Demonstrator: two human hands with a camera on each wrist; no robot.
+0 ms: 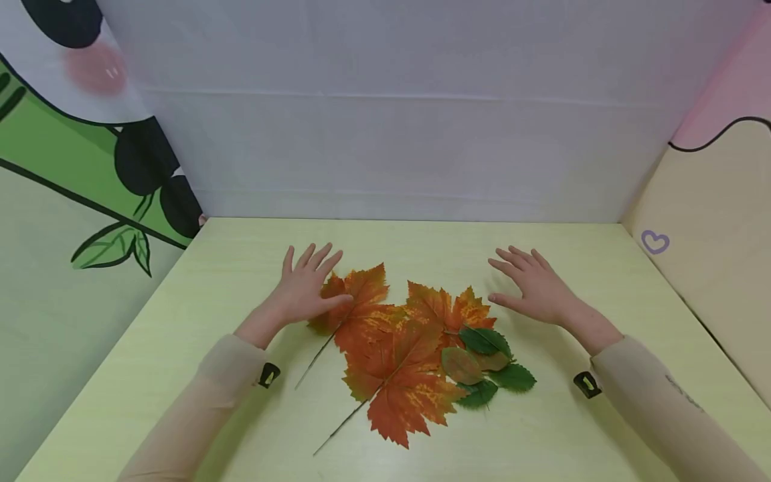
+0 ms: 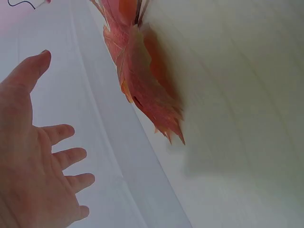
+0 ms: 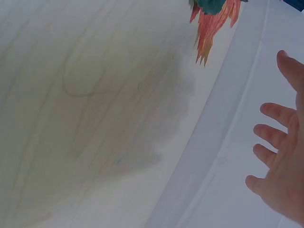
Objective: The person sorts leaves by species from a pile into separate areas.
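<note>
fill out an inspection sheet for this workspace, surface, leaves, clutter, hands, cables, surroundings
surface: pale table, faintly grained, hand shadows on it
job's things: orange lobed leaves overlapping mid-table, two thin stems visible toward the near left; green leaves at their right side
clutter: nothing seen
left hand: fingers spread, holding nothing, beside the leftmost orange leaf
right hand: fingers spread, holding nothing, right of the leaves and apart from them
cables: nothing seen
surroundings: pale creased backdrop behind; cartoon-printed panel at left; beige-and-pink panel at right
</note>
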